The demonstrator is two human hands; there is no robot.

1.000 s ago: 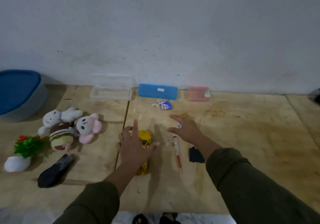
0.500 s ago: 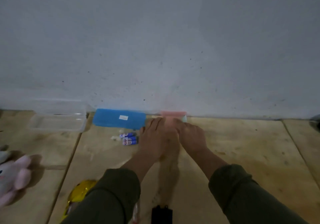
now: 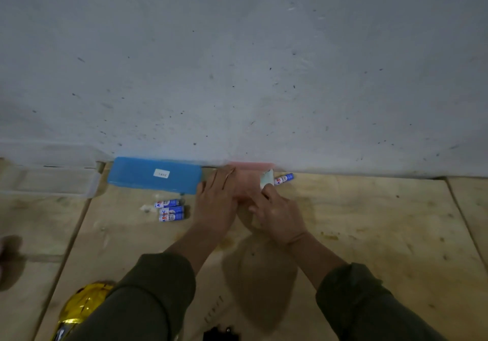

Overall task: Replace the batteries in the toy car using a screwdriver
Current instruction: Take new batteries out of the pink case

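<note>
A pink box point(image 3: 248, 182) stands against the wall, and both of my hands are on it. My left hand point(image 3: 215, 203) lies over its left part and holds it down. My right hand point(image 3: 277, 211) pinches a pale flap point(image 3: 266, 178) at its right corner. One blue-and-white battery point(image 3: 284, 178) lies just right of that flap. Three more batteries point(image 3: 171, 210) lie together left of my left hand. The yellow toy car point(image 3: 79, 306) shows at the bottom left, partly behind my left sleeve. A black cover piece point(image 3: 220, 335) sits at the bottom edge. No screwdriver is in view.
A blue flat case point(image 3: 155, 174) lies along the wall left of the pink box. Further left stands a clear plastic container point(image 3: 47, 179). The work surface is wooden boards point(image 3: 369, 235) with seams, ending at a grey wall point(image 3: 237, 63).
My hands left the car and the screwdriver and went forward to the pink box at the wall. The view followed them forward. A battery now shows beside the box.
</note>
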